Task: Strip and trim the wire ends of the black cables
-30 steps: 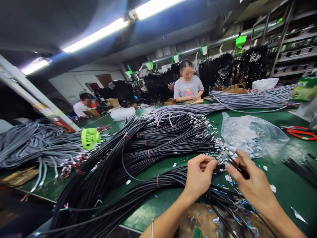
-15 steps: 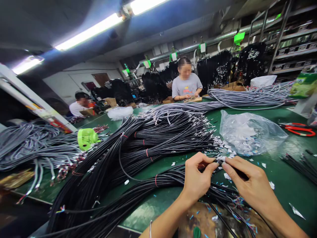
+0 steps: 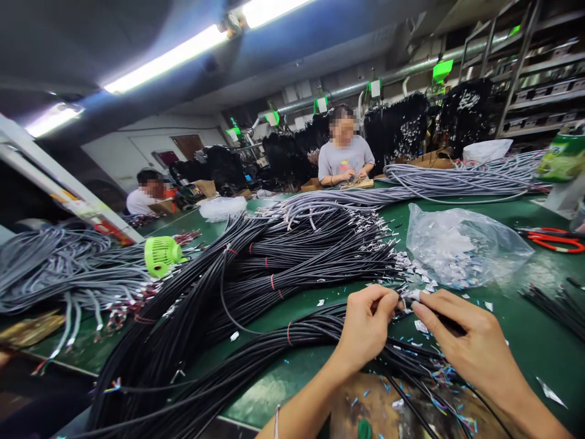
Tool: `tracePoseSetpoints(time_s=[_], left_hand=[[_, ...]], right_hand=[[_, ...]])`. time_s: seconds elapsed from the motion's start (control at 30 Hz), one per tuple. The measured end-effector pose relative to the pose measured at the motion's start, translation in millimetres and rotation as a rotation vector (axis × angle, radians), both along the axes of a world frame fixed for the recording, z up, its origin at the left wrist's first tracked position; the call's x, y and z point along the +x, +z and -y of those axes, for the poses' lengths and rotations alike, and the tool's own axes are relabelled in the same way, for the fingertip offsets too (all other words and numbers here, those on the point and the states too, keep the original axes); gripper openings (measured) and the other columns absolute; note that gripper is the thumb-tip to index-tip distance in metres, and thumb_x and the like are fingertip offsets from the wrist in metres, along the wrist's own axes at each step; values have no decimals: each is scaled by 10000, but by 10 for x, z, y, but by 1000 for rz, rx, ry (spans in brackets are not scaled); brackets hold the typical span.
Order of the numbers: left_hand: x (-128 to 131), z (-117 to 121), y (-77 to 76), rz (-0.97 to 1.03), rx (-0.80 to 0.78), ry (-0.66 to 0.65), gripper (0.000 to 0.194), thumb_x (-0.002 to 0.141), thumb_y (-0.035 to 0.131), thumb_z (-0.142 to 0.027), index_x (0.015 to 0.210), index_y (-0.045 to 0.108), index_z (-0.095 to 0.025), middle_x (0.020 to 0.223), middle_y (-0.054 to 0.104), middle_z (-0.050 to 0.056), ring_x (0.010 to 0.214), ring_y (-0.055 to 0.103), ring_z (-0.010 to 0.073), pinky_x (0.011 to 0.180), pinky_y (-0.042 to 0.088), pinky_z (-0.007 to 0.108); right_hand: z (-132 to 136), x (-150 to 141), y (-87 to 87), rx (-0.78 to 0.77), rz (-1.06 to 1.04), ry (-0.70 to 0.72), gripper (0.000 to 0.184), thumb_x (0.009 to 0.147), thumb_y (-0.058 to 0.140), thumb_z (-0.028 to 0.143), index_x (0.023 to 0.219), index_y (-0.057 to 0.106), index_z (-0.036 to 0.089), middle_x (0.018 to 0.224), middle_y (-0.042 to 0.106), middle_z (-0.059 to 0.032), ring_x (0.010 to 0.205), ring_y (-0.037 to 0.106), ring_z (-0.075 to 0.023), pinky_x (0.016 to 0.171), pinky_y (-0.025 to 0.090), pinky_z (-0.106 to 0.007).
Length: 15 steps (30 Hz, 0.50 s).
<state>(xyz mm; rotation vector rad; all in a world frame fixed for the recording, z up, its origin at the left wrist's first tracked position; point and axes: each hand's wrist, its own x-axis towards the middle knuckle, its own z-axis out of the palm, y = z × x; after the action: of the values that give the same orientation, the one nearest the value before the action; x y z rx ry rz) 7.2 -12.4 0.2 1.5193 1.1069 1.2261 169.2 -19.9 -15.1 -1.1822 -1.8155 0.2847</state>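
My left hand [image 3: 370, 320] is closed, thumb and forefinger pinching a small cable end [image 3: 404, 303] with a whitish part showing. Almost touching it from the right, my right hand [image 3: 461, 329] is closed around a slim dark tool [image 3: 450, 323], mostly hidden in the palm; its kind is unclear. White wrapping covers the right forefinger's tip. Below both hands, black cables with stripped coloured wires [image 3: 441, 369] lie over a worn brown board [image 3: 365, 402]. A tied bundle of black cables [image 3: 292, 332] stretches left from behind my left wrist.
Large black cable bundles [image 3: 274, 262] and grey cables [image 3: 320, 198] cover the green table [image 3: 274, 390]. A clear plastic bag of scraps [image 3: 457, 244], red-handled pliers [image 3: 555, 239] and a green fan [image 3: 161, 256] stand around. A co-worker [image 3: 346, 152] sits opposite; another person [image 3: 145, 194] is far left.
My right hand has moved left, bringing its fingertips up against the cable end at my left hand. The dark tool that showed at its fingers is now mostly hidden. The view has shifted slightly.
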Motion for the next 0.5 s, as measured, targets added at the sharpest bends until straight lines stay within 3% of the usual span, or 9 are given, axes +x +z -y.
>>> tracePoseSetpoints(time_s=[0.2, 0.4, 0.5], left_hand=[[-47, -42, 41, 191, -232, -351, 562, 728, 484, -686, 559, 407, -155, 479, 226, -92, 398, 134, 21, 384, 114, 195], [-61, 2, 59, 140, -289, -470, 533, 761, 475, -650, 568, 356, -168, 496, 229, -92, 401, 118, 21, 381, 81, 212], [-65, 9, 59, 140, -318, -504, 522, 763, 493, -631, 560, 324, -180, 501, 228, -91, 412, 111, 27, 385, 87, 218]], right_hand=[[-4, 37, 92, 101, -83, 47, 160, 815, 601, 326, 903, 689, 226, 847, 675, -41, 745, 635, -184, 658, 513, -281], [44, 136, 85, 288, -31, 261, 397, 760, 577, 55, 1094, 624, 264, 877, 717, -5, 703, 676, -153, 610, 523, -228], [63, 181, 38, 432, 90, 265, 464, 742, 527, 11, 1137, 598, 243, 900, 714, -26, 721, 679, -173, 618, 516, -251]])
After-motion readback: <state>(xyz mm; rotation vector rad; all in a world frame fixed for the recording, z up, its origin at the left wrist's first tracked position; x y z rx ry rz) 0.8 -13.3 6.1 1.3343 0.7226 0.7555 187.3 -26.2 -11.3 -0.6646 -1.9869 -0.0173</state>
